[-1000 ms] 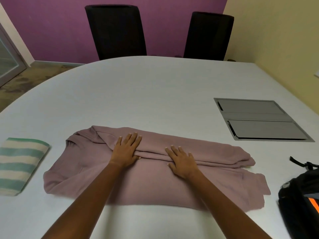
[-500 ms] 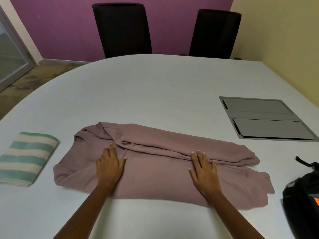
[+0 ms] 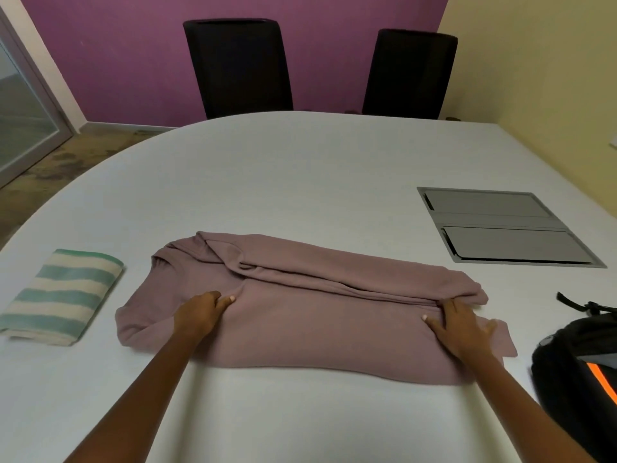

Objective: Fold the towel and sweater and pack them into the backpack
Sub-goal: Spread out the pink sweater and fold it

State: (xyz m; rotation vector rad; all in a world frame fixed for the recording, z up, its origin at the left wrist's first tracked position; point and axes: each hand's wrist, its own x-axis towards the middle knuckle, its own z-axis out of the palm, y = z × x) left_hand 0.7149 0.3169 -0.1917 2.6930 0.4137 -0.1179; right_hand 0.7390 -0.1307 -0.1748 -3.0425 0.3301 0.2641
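A mauve sweater [image 3: 300,315] lies across the white table [image 3: 300,168], its far long edge folded over toward me. My left hand [image 3: 200,315] pinches the cloth of its left part, near the collar end, fingers curled. At the sweater's right end my right hand [image 3: 462,325] grips the folded edge, its fingertips tucked under the fold. A folded green-and-cream striped towel [image 3: 63,295] rests to the left of the sweater, apart from it. The black backpack [image 3: 574,372] with an orange stripe sits at the right edge, partly out of view.
A grey metal hatch panel [image 3: 500,228] is set flush into the table at the right. Two black chairs [image 3: 238,66] stand at the far side against a purple wall. A yellow wall runs along the right.
Both hands have slid apart along the sweater, the left toward the collar end, the right to the hem end. They lay flat before; now their fingers curl into the cloth.
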